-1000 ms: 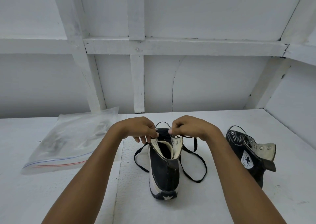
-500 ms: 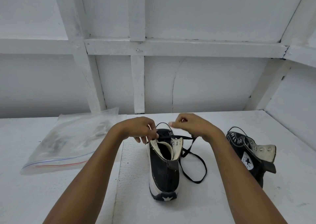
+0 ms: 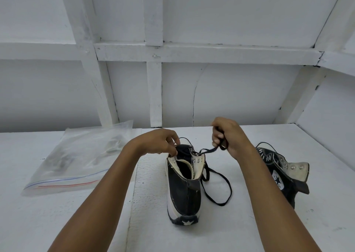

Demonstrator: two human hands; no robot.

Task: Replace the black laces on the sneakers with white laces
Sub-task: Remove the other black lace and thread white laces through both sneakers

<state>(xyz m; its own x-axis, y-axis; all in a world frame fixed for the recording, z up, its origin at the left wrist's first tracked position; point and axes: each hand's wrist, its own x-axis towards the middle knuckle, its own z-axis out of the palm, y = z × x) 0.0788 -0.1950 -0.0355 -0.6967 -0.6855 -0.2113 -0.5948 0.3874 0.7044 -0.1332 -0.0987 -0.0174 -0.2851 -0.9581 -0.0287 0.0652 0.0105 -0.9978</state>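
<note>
Black lace (image 3: 209, 150) pinched in right grip (image 3: 228, 138); left grip (image 3: 159, 143) pinches high-top sneaker (image 3: 184, 192) collar; nine-o'clock zip bag (image 3: 76, 159) contents indistinct.

Matt black canvas sneaker (image 3: 184, 198), glossy clear plastic bag (image 3: 76, 155), rough white-painted table (image 3: 86, 217)

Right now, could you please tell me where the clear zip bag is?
In the head view, the clear zip bag lies flat on the table, left of the left hand and the upright sneaker.
</note>
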